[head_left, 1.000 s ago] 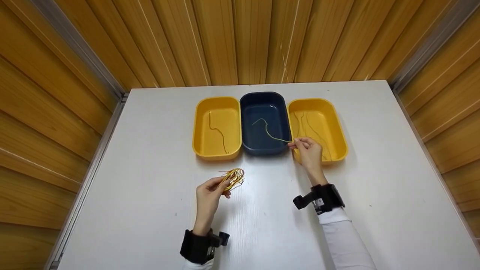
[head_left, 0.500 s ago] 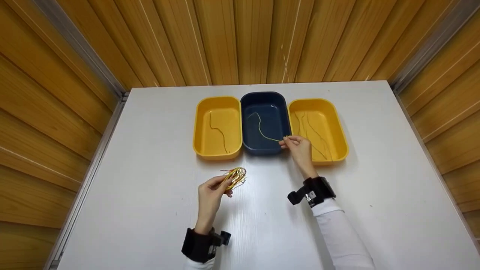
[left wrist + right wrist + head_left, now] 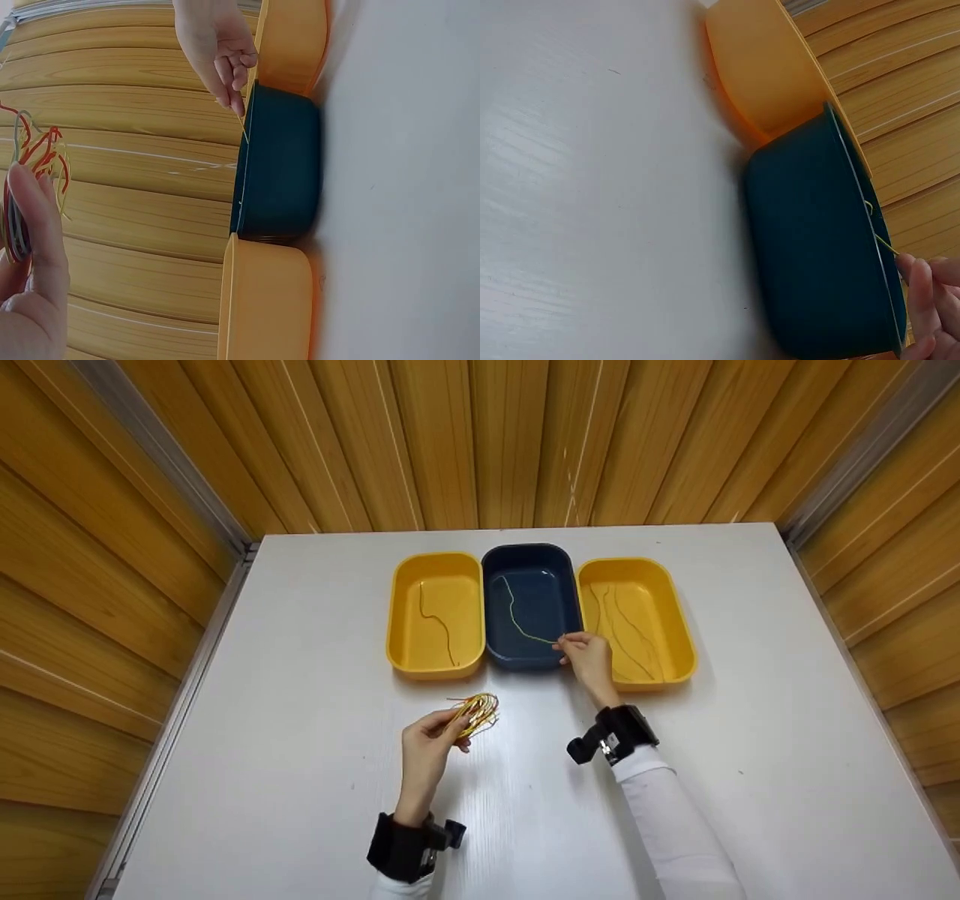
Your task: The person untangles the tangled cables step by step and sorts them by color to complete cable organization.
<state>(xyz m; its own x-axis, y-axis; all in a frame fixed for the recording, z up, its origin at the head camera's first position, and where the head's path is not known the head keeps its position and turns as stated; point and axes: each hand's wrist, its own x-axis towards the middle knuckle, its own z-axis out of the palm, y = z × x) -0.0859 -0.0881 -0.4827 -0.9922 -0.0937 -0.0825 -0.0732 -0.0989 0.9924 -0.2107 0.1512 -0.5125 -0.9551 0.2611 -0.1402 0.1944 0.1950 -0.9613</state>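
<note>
My right hand [image 3: 589, 661] pinches one end of a thin yellow wire [image 3: 517, 622] at the near right corner of the dark blue bin [image 3: 531, 663]. The rest of that wire trails down into the bin. In front of the bins my left hand [image 3: 429, 746] grips a looped bundle of wires [image 3: 480, 712] between thumb and fingers. Red, yellow and grey strands of the bundle [image 3: 45, 154] stick out past the thumb in the left wrist view. The right wrist view shows the pinched yellow wire [image 3: 886, 244] crossing the blue bin's rim.
A yellow bin [image 3: 401, 670] with a single wire [image 3: 435, 619] stands left of the blue one. On the right, another yellow bin [image 3: 686, 664] holds several wires [image 3: 634, 630]. The three bins stand side by side on the white table [image 3: 300, 697], before a wood-patterned wall [image 3: 502, 442].
My right hand has moved left from the right yellow bin's edge to the blue bin's near right corner, drawing the yellow wire lower into it. My left hand has shifted slightly right with the bundle.
</note>
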